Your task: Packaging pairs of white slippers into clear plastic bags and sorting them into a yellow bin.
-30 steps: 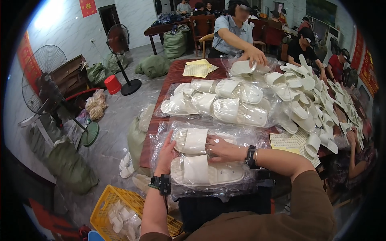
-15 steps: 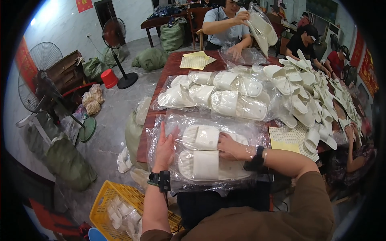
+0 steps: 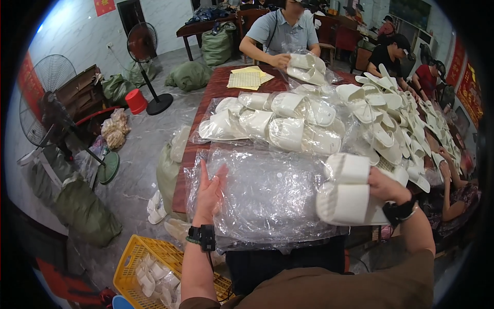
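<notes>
A pair of white slippers (image 3: 346,193) is in my right hand (image 3: 387,186), side by side with their closed toe straps to the left. My fingers are closed round the slippers' right side, above the table's front right. A clear plastic bag (image 3: 270,198) lies flat and wrinkled on the table in front of me, its right end beneath or beside the slippers. At the bag's left end my left hand (image 3: 210,190) has its fingers spread; whether they are over or under the film I cannot tell.
Bagged slippers (image 3: 272,121) lie beyond the bag, with a heap of loose white slippers (image 3: 386,113) to the right. Yellow label sheets (image 3: 250,78) lie at the far left of the table. A yellow crate (image 3: 126,257) stands at lower left. Across the table a person (image 3: 280,36) handles slippers.
My right hand has moved right with the slippers, away from the middle of the bag. The left hand stays at the bag's left end. The person opposite has lowered their slippers to the table.
</notes>
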Motion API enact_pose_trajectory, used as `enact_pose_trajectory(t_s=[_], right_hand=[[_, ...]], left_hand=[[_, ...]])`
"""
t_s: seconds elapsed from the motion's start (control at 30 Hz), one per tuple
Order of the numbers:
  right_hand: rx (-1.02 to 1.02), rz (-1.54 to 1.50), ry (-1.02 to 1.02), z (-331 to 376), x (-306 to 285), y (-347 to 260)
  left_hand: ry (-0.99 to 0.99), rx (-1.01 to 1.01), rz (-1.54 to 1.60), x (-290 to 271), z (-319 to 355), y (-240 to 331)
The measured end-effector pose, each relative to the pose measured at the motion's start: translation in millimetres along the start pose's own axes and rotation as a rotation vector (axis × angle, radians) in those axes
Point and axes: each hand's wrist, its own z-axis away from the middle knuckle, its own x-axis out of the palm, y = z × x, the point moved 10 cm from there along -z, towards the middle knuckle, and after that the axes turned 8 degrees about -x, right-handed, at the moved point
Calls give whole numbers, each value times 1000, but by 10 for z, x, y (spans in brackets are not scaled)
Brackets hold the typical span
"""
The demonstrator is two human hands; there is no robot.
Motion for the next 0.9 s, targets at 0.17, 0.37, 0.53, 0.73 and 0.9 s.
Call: enact_pose_trajectory(t_s=[0.17,0.37,0.53,0.73,0.9], right_hand=[[313,278,437,692,-1018,221],[147,-97,696,570,-1292,-43],[-211,-84,301,-826,-174,-995],[-100,308,-80,-1535,1360,-416],[-110,239,-29,-1694,1854,-20]], left_hand=[[40,-50,-3,10,-51,-63],[-3,-2,-12,100,-55,94],[-14,18,-3,13,-69,56],[-24,-5,-44,99,-33,31],[56,120,-444,231,23,252]])
